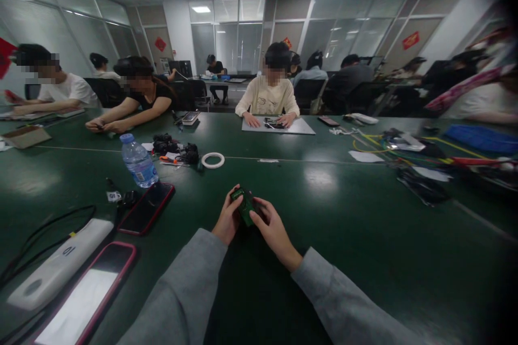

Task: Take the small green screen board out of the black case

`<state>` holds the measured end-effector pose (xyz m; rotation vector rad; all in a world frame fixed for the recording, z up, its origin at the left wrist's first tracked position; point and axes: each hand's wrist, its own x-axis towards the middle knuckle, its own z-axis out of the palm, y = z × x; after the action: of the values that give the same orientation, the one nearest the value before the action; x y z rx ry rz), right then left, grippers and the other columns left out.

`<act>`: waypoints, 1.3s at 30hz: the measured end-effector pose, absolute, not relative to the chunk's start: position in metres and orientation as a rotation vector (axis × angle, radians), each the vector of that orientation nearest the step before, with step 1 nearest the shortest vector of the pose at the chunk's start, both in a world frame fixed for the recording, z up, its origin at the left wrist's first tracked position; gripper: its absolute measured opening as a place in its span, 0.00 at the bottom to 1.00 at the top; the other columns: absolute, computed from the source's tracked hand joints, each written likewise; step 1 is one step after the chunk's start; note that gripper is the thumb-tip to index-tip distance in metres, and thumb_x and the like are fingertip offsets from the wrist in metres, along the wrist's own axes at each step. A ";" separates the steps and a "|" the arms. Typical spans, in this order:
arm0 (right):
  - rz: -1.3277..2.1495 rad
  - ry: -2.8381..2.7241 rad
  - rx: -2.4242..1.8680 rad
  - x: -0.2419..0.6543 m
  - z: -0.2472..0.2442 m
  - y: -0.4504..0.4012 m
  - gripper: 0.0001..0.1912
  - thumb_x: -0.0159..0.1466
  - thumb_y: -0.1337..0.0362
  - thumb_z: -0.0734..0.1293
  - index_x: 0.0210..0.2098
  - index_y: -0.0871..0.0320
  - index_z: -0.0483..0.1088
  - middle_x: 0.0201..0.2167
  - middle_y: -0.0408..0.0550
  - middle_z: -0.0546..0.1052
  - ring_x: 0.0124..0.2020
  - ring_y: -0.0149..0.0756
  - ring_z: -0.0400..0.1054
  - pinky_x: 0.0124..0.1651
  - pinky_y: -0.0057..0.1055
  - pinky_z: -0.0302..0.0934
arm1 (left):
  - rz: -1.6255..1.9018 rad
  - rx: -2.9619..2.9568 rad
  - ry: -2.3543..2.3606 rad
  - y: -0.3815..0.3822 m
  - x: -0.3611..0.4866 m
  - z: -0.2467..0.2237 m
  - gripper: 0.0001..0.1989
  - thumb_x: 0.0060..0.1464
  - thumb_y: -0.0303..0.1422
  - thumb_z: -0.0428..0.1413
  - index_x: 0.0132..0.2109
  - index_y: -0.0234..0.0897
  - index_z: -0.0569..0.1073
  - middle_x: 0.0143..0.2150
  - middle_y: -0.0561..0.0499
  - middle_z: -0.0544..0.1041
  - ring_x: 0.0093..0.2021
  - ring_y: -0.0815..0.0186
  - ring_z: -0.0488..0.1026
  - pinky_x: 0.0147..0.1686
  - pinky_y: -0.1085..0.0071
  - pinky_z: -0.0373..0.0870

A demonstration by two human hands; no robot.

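Dark green tabletop [348, 226] stretches across my remote view. Over it, the left hand [227, 221] and right hand [275, 227], neither nearer, pinch a green circuit board [246, 209] between them by its sides, its long axis pointing away from me, far end leaning left.

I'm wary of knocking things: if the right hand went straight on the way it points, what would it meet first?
The green board at the fingertips of the right hand, then probably the left hand beyond it; depth is unclear.
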<state>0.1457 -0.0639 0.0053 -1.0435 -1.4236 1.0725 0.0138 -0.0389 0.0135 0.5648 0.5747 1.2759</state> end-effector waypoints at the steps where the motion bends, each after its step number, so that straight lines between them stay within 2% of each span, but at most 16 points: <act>1: 0.961 -1.449 -1.105 0.144 0.005 -0.064 0.26 0.62 0.55 0.64 0.55 0.60 0.56 0.49 0.54 0.67 0.49 0.39 0.65 0.52 0.37 0.64 | 1.274 0.549 0.569 -0.038 0.015 0.012 0.23 0.50 0.35 0.58 0.54 0.43 0.65 0.50 0.48 0.73 0.51 0.62 0.69 0.54 0.63 0.61; 4: 0.568 -1.591 -1.297 0.138 0.005 -0.066 0.27 0.62 0.58 0.63 0.58 0.58 0.55 0.51 0.53 0.66 0.49 0.41 0.65 0.53 0.41 0.62 | 1.232 0.509 0.547 -0.036 0.019 0.007 0.20 0.52 0.40 0.56 0.51 0.39 0.69 0.51 0.46 0.72 0.52 0.62 0.68 0.56 0.65 0.59; 7: 0.280 -1.820 -1.283 0.132 0.006 -0.069 0.27 0.63 0.62 0.61 0.60 0.58 0.53 0.55 0.53 0.62 0.55 0.42 0.59 0.57 0.44 0.58 | 1.169 0.456 0.536 -0.035 0.019 0.005 0.24 0.52 0.48 0.52 0.50 0.35 0.70 0.50 0.43 0.73 0.52 0.60 0.68 0.56 0.65 0.59; 11: 0.161 -2.028 -1.141 0.125 0.014 -0.082 0.28 0.63 0.64 0.60 0.62 0.58 0.50 0.59 0.53 0.55 0.61 0.41 0.49 0.62 0.44 0.52 | 1.047 0.393 0.519 -0.036 0.010 0.004 0.35 0.49 0.57 0.47 0.52 0.32 0.70 0.47 0.41 0.74 0.51 0.56 0.69 0.54 0.63 0.62; 14: 0.168 -2.029 -1.122 0.122 0.020 -0.090 0.26 0.64 0.62 0.61 0.60 0.58 0.53 0.59 0.54 0.54 0.61 0.42 0.48 0.62 0.44 0.51 | 1.028 0.360 0.503 -0.036 0.004 0.004 0.36 0.48 0.59 0.45 0.52 0.35 0.70 0.46 0.42 0.74 0.50 0.56 0.70 0.52 0.62 0.63; 18: 0.262 -1.900 -1.169 0.122 0.016 -0.090 0.26 0.64 0.59 0.61 0.58 0.61 0.53 0.55 0.57 0.57 0.58 0.42 0.53 0.60 0.42 0.54 | 1.097 0.351 0.519 -0.035 0.005 0.007 0.35 0.48 0.60 0.44 0.50 0.36 0.72 0.45 0.42 0.75 0.49 0.57 0.70 0.51 0.61 0.64; 23: 0.378 -1.901 -1.208 0.122 0.007 -0.087 0.28 0.65 0.61 0.60 0.61 0.59 0.48 0.54 0.54 0.60 0.55 0.39 0.58 0.56 0.40 0.59 | 1.090 0.379 0.552 -0.037 0.007 0.013 0.35 0.49 0.59 0.43 0.51 0.36 0.72 0.47 0.42 0.75 0.49 0.57 0.70 0.51 0.61 0.64; 29: 0.295 -1.818 -1.137 0.123 0.013 -0.090 0.26 0.66 0.62 0.59 0.61 0.58 0.49 0.55 0.52 0.60 0.57 0.38 0.55 0.59 0.38 0.57 | 1.114 0.305 0.561 -0.036 0.003 0.007 0.38 0.48 0.60 0.43 0.52 0.34 0.70 0.47 0.41 0.75 0.50 0.55 0.70 0.51 0.61 0.65; 39: 0.156 -1.639 -1.199 0.145 0.015 -0.073 0.26 0.65 0.61 0.59 0.60 0.60 0.51 0.55 0.53 0.60 0.56 0.38 0.56 0.59 0.39 0.56 | 1.224 0.249 0.496 -0.032 0.003 0.006 0.31 0.52 0.54 0.45 0.51 0.33 0.70 0.49 0.43 0.74 0.46 0.58 0.72 0.45 0.63 0.69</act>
<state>0.1451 -0.0735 0.0150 -1.1992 -1.6393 0.1555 0.0034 -0.0316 0.0059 0.2488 0.4965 1.2242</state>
